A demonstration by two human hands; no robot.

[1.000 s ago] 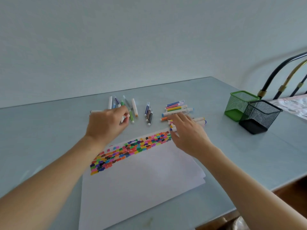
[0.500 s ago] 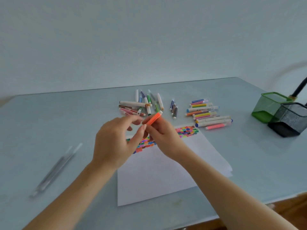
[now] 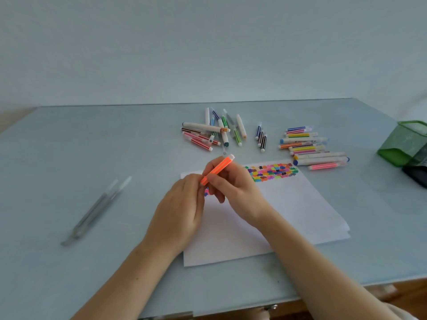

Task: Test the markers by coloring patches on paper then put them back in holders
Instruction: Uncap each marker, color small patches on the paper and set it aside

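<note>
Green holder (image 3: pixel 403 144), black holder (image 3: pixel 417 175): no markers visible.

The markers (image 3: pixel 312 146) look like smooth plastic. The paper (image 3: pixel 288 215) is matt white. The green holder (image 3: pixel 403 144) is fine mesh.

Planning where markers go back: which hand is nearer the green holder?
Right. The right hand grips the orange marker over the paper, well short of the green holder at the table's right edge; the left hand is farther away.

text: none legible | markers (image 3: pixel 312 146): stripes only, no readable print | paper (image 3: pixel 288 204): colour patches only
</note>
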